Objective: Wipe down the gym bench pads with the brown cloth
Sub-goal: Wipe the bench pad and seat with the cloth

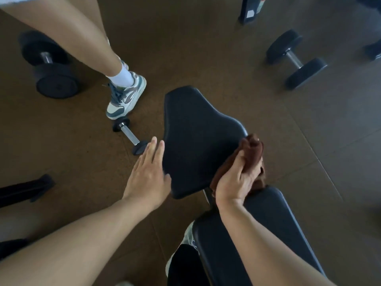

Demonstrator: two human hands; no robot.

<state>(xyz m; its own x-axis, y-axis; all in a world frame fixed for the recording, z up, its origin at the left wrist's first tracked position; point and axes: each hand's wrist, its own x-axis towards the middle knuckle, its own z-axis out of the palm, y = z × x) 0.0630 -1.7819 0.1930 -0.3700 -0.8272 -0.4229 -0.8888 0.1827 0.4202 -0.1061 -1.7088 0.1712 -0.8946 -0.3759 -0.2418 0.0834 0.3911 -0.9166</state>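
so, 2 smooth black pads point(198, 137), 3 dumbbells point(129, 135); ur right hand point(237, 182) clenches 1 fuzzy brown cloth point(252, 149), left hand point(147, 172) flat, fingers loose.

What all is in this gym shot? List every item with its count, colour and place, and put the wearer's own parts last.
seat pad: one, black, centre of view
back pad: one, black, lower right, behind the seat pad
brown cloth: one, bunched at the seat pad's right edge
small dumbbell: one, chrome bar with black ends, floor left of the seat pad
large dumbbells: two, black, one far left, one upper right
another person's leg and sneaker: one, white and teal shoe, upper left
floor: brown, all around
left hand: open, flat at the seat pad's left edge
right hand: gripping the brown cloth
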